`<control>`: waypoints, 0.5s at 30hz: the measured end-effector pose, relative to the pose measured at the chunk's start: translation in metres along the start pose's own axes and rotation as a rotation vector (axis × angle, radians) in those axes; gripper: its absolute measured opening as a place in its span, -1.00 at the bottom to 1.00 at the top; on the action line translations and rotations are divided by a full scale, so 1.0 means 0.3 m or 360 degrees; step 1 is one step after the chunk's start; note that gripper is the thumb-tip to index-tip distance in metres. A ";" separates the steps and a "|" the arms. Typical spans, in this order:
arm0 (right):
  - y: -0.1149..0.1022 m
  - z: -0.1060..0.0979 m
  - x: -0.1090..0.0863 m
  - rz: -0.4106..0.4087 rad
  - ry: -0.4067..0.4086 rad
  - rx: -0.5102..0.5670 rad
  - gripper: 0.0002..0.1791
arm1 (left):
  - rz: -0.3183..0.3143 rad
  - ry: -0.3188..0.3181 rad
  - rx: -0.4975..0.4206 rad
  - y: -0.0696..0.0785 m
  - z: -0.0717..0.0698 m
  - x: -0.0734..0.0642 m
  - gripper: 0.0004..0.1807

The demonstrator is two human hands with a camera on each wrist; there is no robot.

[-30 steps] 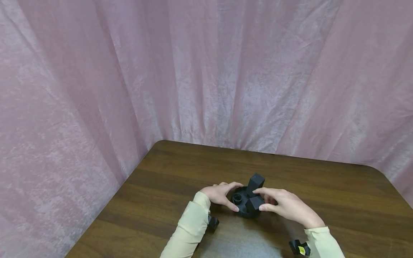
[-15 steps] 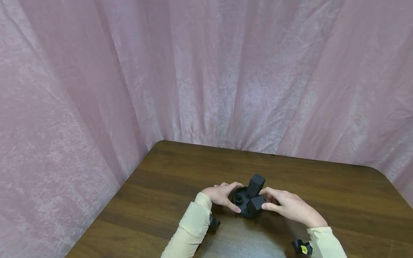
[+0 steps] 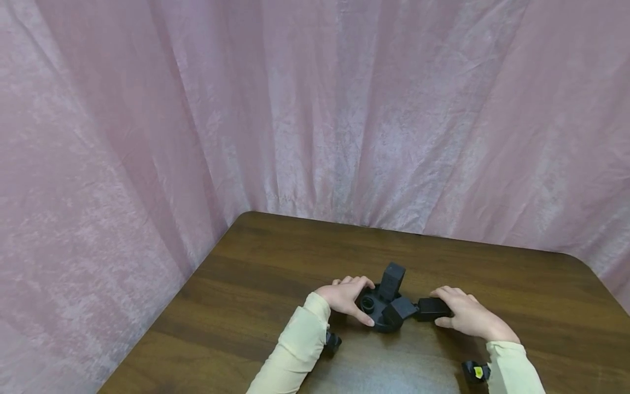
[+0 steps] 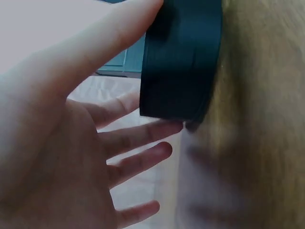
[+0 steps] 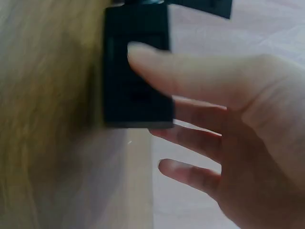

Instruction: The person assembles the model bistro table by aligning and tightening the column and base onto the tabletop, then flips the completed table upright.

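My left hand grips the side of a black round base, thumb in front and fingers at the far side. In the left wrist view the thumb presses the smooth side wall of the round base. A raised ring sits on top of it. One black rectangular block stands up at its back, and another block tilts up at its front right. To the right, my right hand pinches an outer black block, lying outward close over the table. A short dark link shows between this block and the base.
The brown wooden table has rounded far corners. A pink curtain hangs behind it and along the left. Small black wrist devices show at the left sleeve and the right sleeve.
My right hand has moved right and slightly down, from beside the front block to holding the outer block, which now extends outward. My left hand keeps its grip, shifted slightly right with the base.
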State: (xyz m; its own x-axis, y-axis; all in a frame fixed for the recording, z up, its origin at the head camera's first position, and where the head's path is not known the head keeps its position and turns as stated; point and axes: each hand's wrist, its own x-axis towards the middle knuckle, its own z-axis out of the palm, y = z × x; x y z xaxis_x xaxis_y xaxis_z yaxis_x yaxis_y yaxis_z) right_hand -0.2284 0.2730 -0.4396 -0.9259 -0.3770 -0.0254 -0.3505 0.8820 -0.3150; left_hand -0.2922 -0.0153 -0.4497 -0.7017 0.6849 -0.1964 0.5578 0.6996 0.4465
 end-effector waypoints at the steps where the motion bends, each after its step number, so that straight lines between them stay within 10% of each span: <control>1: 0.008 0.003 0.000 0.0014 -0.0005 -0.0020 -0.48 | 0.0006 -0.0006 -0.0006 0.001 -0.001 0.000 -0.17; 15: -0.037 -0.114 -0.047 0.0111 0.0234 0.0044 -0.58 | 0.0138 0.0093 -0.0129 -0.037 -0.006 0.013 -0.45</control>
State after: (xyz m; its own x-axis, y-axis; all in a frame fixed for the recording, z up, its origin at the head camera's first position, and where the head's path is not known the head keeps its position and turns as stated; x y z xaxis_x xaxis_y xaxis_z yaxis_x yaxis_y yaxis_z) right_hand -0.2162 0.2783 -0.4034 -0.9591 -0.2681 0.0905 -0.2827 0.8956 -0.3434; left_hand -0.3021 -0.0209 -0.4538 -0.6782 0.7276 -0.1037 0.5819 0.6178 0.5290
